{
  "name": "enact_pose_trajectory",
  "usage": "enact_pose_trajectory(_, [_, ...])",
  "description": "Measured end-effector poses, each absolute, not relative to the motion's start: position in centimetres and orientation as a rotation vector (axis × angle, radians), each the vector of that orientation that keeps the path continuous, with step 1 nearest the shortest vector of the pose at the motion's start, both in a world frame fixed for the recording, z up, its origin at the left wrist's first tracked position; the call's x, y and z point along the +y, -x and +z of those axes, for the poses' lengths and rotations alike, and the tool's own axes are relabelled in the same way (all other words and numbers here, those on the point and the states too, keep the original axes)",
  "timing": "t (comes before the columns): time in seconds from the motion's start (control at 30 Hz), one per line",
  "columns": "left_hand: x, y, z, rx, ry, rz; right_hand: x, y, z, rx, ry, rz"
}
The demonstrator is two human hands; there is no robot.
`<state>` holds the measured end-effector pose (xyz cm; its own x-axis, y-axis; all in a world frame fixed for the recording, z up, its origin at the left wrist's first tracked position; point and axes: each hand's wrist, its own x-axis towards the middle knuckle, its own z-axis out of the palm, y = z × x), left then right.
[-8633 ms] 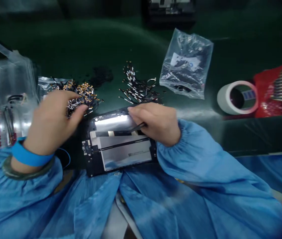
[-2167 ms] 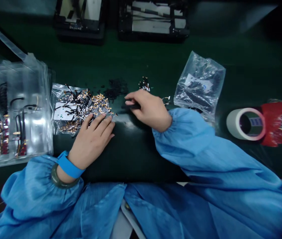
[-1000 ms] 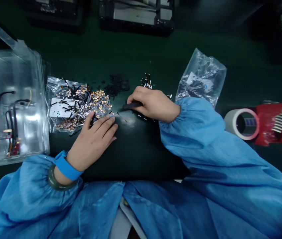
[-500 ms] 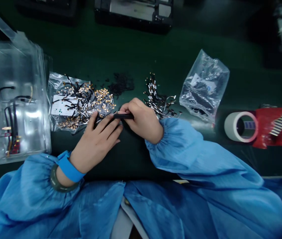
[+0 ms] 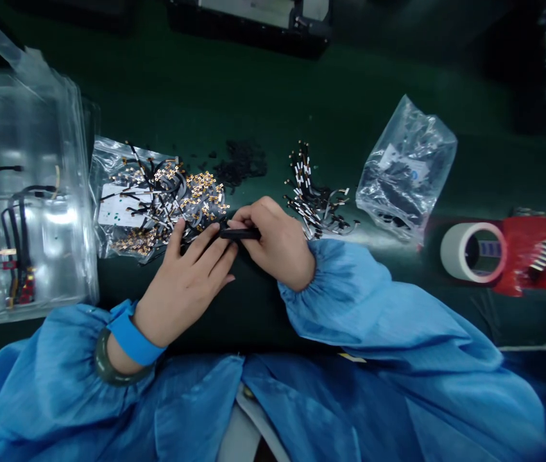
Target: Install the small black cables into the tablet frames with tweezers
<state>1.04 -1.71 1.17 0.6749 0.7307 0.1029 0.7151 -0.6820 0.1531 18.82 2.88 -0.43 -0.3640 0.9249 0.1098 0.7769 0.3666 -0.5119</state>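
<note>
My right hand [image 5: 277, 240] grips black tweezers [image 5: 240, 234], which point left toward my left fingertips. My left hand [image 5: 183, 282] lies flat on the green mat, fingers spread, its tips touching the near edge of a heap of small flex cables with gold contacts [image 5: 171, 199] spilled over a clear bag. Whether a part sits between the tweezer tips is hidden by my fingers. A second pile of thin black cables with white ends [image 5: 315, 202] lies just beyond my right hand.
A clear plastic tray [image 5: 17, 192] with cables stands at the left. A sealed clear bag of parts [image 5: 405, 170] and a roll of tape [image 5: 472, 253] lie to the right, beside red packaging [image 5: 537, 253]. Dark device frames [image 5: 253, 19] sit at the far edge.
The device frame that lay before me is gone from the near mat. My right hand with the tweezers has drawn left and nearer, meeting my left fingertips at the gold-contact heap.
</note>
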Motion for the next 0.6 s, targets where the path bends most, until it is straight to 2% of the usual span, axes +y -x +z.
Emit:
enact_pose_trajectory(0.27, [-1.8,-1.1,1.2,1.218,-2.746,0.230,2.3,-17.8,-0.9,-2.223,1.519,0.321])
enact_pose_trajectory(0.6, [-2.0,-0.9,1.0,1.215,-2.712,0.245,1.6,-18.4,-0.6,-2.377,1.307,0.098])
